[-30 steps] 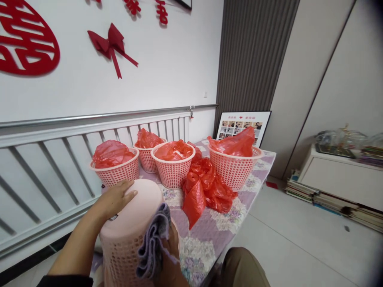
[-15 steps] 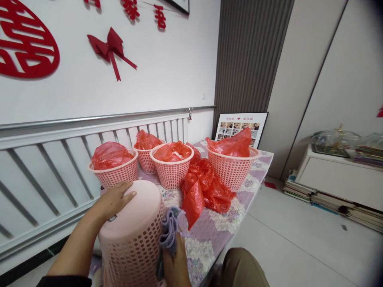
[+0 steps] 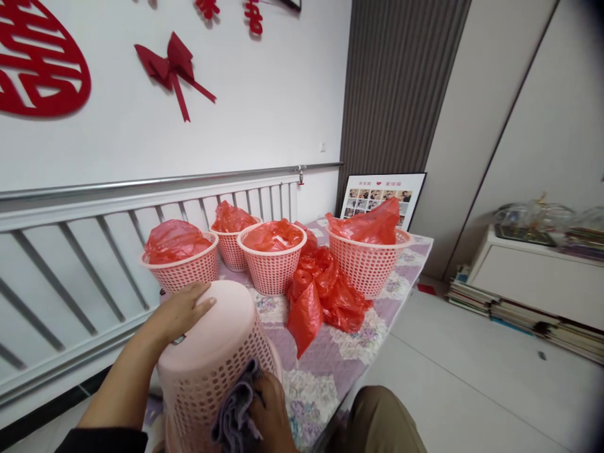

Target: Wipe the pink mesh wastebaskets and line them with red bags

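An upturned pink plastic basket (image 3: 231, 314) stands close in front of me, its solid base tilted up and its side full of holes. Flat on the base and its left edge lies my left hand (image 3: 184, 314), fingers stretched and thumb apart. My right hand (image 3: 271, 409) is closed round a bunched purple-grey cloth (image 3: 236, 409), which presses against the lower right side of the basket. Part of the cloth is hidden by the fingers. The basket's rim is mostly out of sight below.
Pink baskets with red plastic bags inside, such as the front one (image 3: 274, 270) and the right one (image 3: 365, 267), stand on the flowered cover (image 3: 311, 390). A roll of red bags (image 3: 306, 308) lies between them. A white radiator (image 3: 70, 270) runs along the left wall.
My right hand with the cloth has moved left and down, from the basket's right edge onto its perforated side. My left hand has stayed on the base.
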`<action>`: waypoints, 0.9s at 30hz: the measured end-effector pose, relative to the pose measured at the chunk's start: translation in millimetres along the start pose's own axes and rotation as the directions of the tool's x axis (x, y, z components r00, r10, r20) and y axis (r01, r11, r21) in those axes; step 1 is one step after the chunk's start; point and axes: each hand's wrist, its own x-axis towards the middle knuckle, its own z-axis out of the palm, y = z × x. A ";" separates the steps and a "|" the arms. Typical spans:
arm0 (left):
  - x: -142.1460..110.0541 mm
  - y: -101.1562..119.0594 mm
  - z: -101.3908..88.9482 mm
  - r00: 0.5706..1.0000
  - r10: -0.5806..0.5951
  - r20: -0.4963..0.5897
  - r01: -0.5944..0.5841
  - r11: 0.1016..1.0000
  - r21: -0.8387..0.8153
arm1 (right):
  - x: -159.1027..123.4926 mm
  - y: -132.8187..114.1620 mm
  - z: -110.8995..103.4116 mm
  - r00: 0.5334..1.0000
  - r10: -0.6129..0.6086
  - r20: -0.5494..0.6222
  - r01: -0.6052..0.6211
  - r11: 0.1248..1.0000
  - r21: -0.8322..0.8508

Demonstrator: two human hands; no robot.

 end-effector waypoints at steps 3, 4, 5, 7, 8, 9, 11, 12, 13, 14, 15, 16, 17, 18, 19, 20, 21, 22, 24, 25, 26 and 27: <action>-0.4 1.3 -0.6 1.000 -0.001 -0.005 0.001 1.000 0.001 | -23.1 9.4 2.8 0.988 0.139 -0.068 -0.145 0.986 -0.080; -0.6 1.8 -0.8 1.000 -0.002 -0.005 0.002 1.000 -0.002 | -27.2 10.0 3.2 0.984 0.163 -0.069 -0.169 0.980 -0.101; -0.7 2.1 -0.9 1.000 -0.002 -0.004 0.002 1.000 -0.006 | -28.7 8.8 2.8 0.984 0.168 -0.059 -0.174 0.977 -0.122; -0.6 2.2 -0.9 1.000 0.000 -0.001 0.000 1.000 -0.013 | -23.0 0.4 0.1 0.992 0.124 -0.024 -0.126 0.980 -0.156; -0.4 2.0 -0.7 1.000 0.002 0.000 -0.002 1.000 -0.015 | -16.0 -7.1 -2.0 0.996 0.092 -0.014 -0.093 0.983 -0.157; -0.1 1.6 -0.5 1.000 0.003 -0.001 -0.003 1.000 -0.017 | -6.6 -16.5 -4.3 0.998 0.067 -0.019 -0.069 0.987 -0.145; 0.5 1.1 -0.2 1.000 0.012 -0.001 -0.012 1.000 -0.019 | 16.9 -39.7 -8.5 0.999 0.005 -0.054 -0.010 0.994 -0.108; 0.7 1.1 -0.2 1.000 0.015 0.000 -0.015 1.000 -0.019 | 29.6 -52.1 -9.9 0.996 -0.041 -0.074 0.034 0.995 -0.097; 0.7 1.3 -0.4 1.000 0.018 0.001 -0.018 1.000 -0.018 | 41.6 -64.0 -10.5 0.992 -0.093 -0.089 0.085 0.992 -0.094; 0.5 1.9 -0.8 1.000 0.017 0.002 -0.017 1.000 -0.018 | 52.2 -74.7 -10.5 0.985 -0.143 -0.097 0.133 0.986 -0.102; 0.2 2.7 -1.4 1.000 0.014 0.003 -0.014 1.000 -0.018 | 60.7 -83.3 -9.7 0.978 -0.187 -0.095 0.175 0.977 -0.119; -0.4 3.8 -2.1 1.000 0.009 0.004 -0.009 1.000 -0.019 | 66.3 -89.3 -8.2 0.970 -0.227 -0.085 0.213 0.966 -0.144; -1.0 5.0 -3.0 1.000 0.002 0.004 -0.002 1.000 -0.020 | 68.9 -92.2 -6.2 0.963 -0.262 -0.063 0.247 0.953 -0.176; -1.6 6.3 -3.8 1.000 -0.003 0.006 0.003 1.000 -0.022 | 68.2 -91.7 -3.8 0.954 -0.299 -0.030 0.287 0.935 -0.209; -2.3 7.5 -4.6 1.000 -0.008 0.008 0.008 1.000 -0.025 | 64.4 -88.1 -0.7 0.940 -0.342 0.010 0.335 0.912 -0.239; -2.8 8.5 -5.3 1.000 -0.012 0.010 0.012 1.000 -0.029 | 57.7 -81.5 3.0 0.920 -0.389 0.050 0.388 0.884 -0.260; -3.1 9.1 -5.8 1.000 -0.014 0.012 0.015 0.999 -0.032 | 48.5 -72.6 7.6 0.897 -0.432 0.092 0.440 0.857 -0.267; -3.3 9.4 -6.1 1.000 -0.015 0.013 0.015 0.999 -0.035 | 37.2 -62.1 13.3 0.874 -0.468 0.130 0.485 0.835 -0.259; -3.2 8.9 -6.0 1.000 -0.014 0.013 0.014 0.999 -0.039 | 9.8 -39.5 28.7 0.853 -0.495 0.165 0.520 0.827 -0.211; -3.1 8.4 -5.7 1.000 -0.013 0.011 0.014 0.999 -0.040 | -5.4 -28.7 38.3 0.861 -0.486 0.150 0.507 0.843 -0.180; -3.0 7.8 -5.4 1.000 -0.013 0.010 0.013 0.999 -0.040 | -20.9 -18.9 48.8 0.882 -0.456 0.117 0.469 0.870 -0.151; -2.9 7.4 -5.1 1.000 -0.012 0.008 0.012 0.999 -0.040 | -35.8 -10.4 59.4 0.914 -0.403 0.051 0.406 0.902 -0.146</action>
